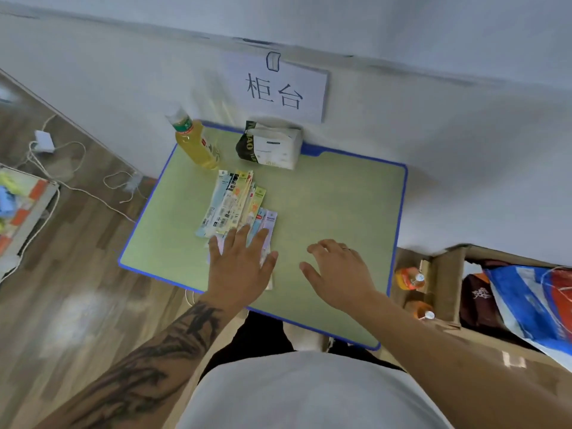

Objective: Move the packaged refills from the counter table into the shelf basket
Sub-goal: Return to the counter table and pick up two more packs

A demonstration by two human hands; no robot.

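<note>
Head view: one refill pile (uncountable).

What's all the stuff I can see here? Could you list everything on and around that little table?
table: one, green top with blue rim, against the wall
refill packs: a fanned pile, count unclear, pale mixed colours, left of the table's middle
drink bottle: one, yellow, far left corner of the table
tissue pack: one, white and dark, at the table's far edge
paper sign: one, white, on the wall above the table
cables: white, on the wooden floor, left
cardboard box: brown, right of the table, orange bottles inside
left hand: flat on the near end of the packs
right hand: open, over bare tabletop
</note>
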